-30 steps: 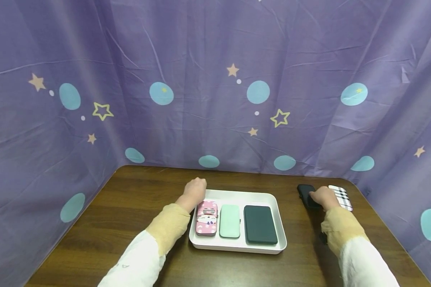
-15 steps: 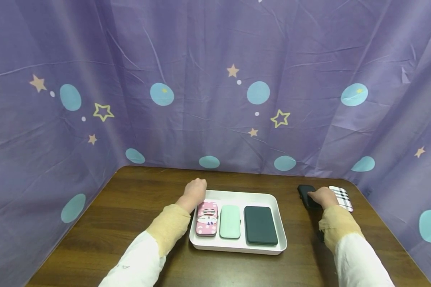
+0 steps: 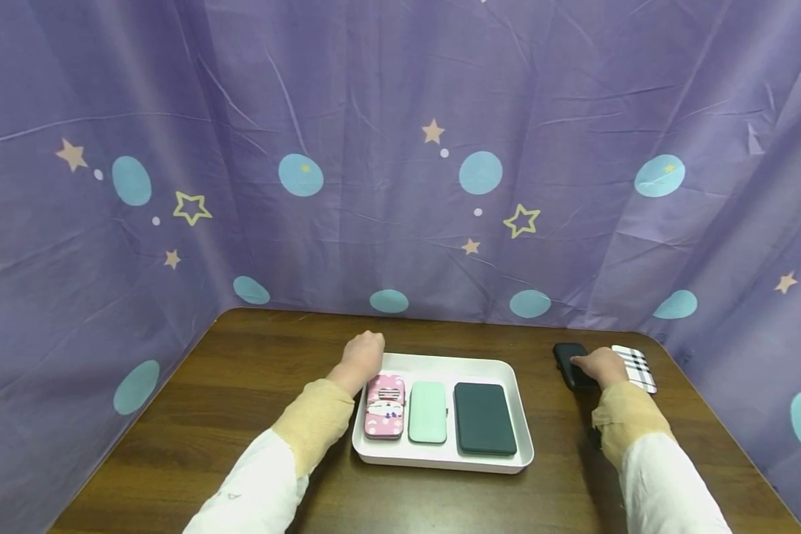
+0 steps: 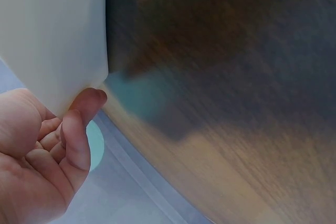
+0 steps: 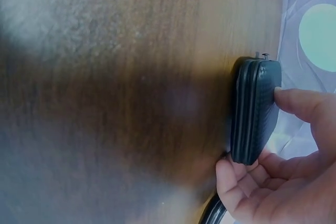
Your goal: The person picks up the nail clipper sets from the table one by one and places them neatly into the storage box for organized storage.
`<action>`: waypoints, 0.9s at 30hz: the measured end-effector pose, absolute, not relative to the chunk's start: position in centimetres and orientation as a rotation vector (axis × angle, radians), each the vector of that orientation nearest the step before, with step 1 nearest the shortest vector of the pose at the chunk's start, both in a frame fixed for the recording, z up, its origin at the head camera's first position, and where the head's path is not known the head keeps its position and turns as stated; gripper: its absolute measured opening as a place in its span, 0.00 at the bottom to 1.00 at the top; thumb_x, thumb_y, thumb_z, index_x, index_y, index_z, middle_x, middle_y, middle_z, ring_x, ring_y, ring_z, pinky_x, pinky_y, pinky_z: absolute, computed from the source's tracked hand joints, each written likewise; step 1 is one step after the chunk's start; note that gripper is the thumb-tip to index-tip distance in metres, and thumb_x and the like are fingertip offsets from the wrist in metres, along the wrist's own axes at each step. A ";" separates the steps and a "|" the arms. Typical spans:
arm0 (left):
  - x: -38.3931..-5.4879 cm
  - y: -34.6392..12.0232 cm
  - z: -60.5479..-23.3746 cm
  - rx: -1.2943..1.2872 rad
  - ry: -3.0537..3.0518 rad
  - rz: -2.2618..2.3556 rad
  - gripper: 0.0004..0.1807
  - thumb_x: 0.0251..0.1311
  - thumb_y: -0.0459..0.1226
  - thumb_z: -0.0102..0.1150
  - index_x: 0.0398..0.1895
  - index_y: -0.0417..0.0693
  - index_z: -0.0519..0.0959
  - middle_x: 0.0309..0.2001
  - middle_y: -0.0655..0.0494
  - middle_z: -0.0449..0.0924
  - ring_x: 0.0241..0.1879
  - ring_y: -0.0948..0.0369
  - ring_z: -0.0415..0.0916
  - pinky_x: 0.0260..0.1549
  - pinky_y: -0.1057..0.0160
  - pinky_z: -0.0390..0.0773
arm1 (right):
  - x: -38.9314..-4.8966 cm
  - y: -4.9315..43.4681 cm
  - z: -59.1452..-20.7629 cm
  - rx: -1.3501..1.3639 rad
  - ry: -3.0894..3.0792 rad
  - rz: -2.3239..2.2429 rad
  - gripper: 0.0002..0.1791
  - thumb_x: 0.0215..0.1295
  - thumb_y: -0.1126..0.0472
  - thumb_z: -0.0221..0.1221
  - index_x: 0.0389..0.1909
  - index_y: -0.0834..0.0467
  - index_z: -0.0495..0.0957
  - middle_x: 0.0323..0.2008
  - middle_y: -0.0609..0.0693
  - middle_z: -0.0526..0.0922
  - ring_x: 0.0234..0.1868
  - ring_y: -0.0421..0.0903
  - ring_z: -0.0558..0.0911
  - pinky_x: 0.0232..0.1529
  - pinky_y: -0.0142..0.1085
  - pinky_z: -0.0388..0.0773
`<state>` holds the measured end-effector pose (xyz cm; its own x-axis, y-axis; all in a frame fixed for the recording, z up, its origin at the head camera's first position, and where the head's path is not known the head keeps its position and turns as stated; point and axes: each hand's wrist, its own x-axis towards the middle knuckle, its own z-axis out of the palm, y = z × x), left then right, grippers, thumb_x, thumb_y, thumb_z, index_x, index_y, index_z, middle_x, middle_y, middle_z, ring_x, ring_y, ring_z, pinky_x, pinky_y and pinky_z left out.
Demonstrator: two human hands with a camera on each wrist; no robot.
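At the far left corner of a white tray (image 3: 443, 465), my left hand (image 3: 360, 356) grips the rim. In the left wrist view its curled fingers (image 4: 79, 145) lie at the corner of the pale tray wall (image 4: 58, 30). Inside the tray, side by side, lie a pink cartoon-print case (image 3: 384, 419), a mint green case (image 3: 428, 413) and a dark green flat case (image 3: 484, 419). My right hand (image 3: 603, 365) holds a black zip case (image 5: 255, 111) at the right back of the table. Its thumb presses the broad face while the fingers lie at the edge.
A white plaid case (image 3: 635, 369) lies to the right of the right hand. Some dark thing (image 3: 595, 437) shows partly under the right wrist. The brown wooden table (image 3: 240, 386) ends at a purple patterned curtain (image 3: 400, 148) behind and at the sides.
The right forearm has shifted slightly left, and the right thumb has crept a little over the black case. The left hand, tray and its cases stay where they were.
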<state>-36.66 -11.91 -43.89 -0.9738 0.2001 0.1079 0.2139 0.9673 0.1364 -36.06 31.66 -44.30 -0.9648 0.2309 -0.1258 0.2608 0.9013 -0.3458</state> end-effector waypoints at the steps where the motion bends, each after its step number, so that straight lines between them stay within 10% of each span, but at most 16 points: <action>1: -36.6 -11.9 -43.9 -0.324 -3.013 -0.224 0.07 0.50 0.24 0.55 0.31 0.40 0.80 0.37 0.43 0.82 0.38 0.48 0.81 0.34 0.51 0.81 | -36.0 31.7 -44.4 0.389 2.989 -0.573 0.36 0.60 0.49 0.54 0.46 0.84 0.69 0.45 0.79 0.73 0.45 0.68 0.76 0.48 0.51 0.74; 11: -36.7 -12.0 -44.1 -0.350 -2.970 -0.194 0.07 0.49 0.24 0.55 0.31 0.39 0.80 0.36 0.42 0.83 0.37 0.48 0.81 0.32 0.51 0.81 | -36.0 32.0 -44.6 0.555 2.901 -0.935 0.35 0.56 0.50 0.60 0.43 0.83 0.68 0.33 0.72 0.72 0.24 0.56 0.79 0.18 0.38 0.80; 27: -36.6 -12.0 -43.9 -0.343 -2.981 -0.247 0.07 0.49 0.23 0.54 0.30 0.38 0.79 0.36 0.40 0.82 0.38 0.46 0.81 0.34 0.49 0.81 | -35.4 33.7 -45.2 0.590 2.459 -1.612 0.24 0.62 0.61 0.56 0.46 0.78 0.62 0.23 0.51 0.74 0.21 0.41 0.78 0.28 0.39 0.83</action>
